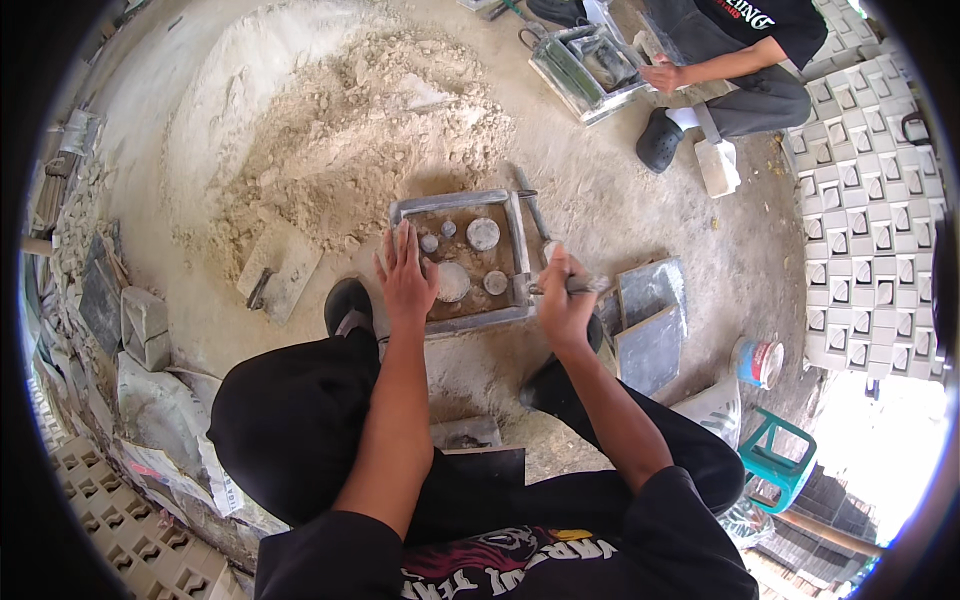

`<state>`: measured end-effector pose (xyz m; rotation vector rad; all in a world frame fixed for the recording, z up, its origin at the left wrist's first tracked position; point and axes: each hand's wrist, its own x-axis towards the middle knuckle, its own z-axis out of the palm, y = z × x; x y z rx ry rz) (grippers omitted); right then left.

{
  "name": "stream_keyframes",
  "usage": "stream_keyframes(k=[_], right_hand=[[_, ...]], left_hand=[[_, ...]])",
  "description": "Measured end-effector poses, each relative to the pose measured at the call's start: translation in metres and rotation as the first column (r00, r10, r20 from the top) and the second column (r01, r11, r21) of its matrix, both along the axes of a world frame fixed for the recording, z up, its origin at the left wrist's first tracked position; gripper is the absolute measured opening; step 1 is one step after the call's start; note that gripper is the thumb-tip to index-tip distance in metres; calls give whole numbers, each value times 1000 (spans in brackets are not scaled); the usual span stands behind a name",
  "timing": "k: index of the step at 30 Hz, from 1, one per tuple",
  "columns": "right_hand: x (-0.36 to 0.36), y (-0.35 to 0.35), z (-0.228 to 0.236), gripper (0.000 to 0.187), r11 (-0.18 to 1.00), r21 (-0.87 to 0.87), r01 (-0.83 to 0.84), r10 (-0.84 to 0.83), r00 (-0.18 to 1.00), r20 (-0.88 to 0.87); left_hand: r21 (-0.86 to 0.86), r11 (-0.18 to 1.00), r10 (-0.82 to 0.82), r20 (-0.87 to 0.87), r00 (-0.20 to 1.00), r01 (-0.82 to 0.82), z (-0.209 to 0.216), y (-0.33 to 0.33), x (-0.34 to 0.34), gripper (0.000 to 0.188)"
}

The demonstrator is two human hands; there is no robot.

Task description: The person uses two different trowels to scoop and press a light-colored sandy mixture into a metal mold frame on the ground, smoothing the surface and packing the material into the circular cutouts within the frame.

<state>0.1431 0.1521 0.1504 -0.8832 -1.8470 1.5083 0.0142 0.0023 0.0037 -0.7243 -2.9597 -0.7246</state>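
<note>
A grey rectangular mould frame [470, 322] lies on the ground before me. Inside it several round, pale grey discs [482, 234], large and small, sit on brown sandy material. My left hand [408, 275] rests open over the frame's left side, fingers stretched out, beside the big lower disc [453, 282]. At the right side my right hand [566, 300] is closed round a short grey-brown tool [590, 285]. Its narrow end points at the frame's right edge; its exact kind is unclear. A thin dark bar [530, 203] lies just beyond that corner.
A broad heap of crumbly sand [370, 130] rises behind the frame. Dark flat boards [650, 350], a paint bucket [760, 363] and a green stool [777, 460] stand right. A flat trowel [280, 270] lies left. Another person's hand [660, 75] works at a second mould [590, 70]; pale blocks [870, 220] are stacked rightward.
</note>
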Motion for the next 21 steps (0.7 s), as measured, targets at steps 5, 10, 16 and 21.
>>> stream_keyframes(k=[5,10,16,21], right_hand=[[-9,2,-27,39,960,277,23,-12,999,-40],[-20,-2,-19,38,983,179,34,-30,999,-22],[-37,7,4,36,998,24,57,-55,994,-91],[-39,20,-15,43,993,110,-31,43,992,-116]], left_hand=[[16,1000,-13,-13,1000,13,-3,2,1,67],[8,1000,-8,-12,1000,8,-1,1,3,67],[2,1000,6,-21,1000,-6,-2,-3,-4,67],[3,1000,-16,-25,1000,16,1,-1,-1,66]])
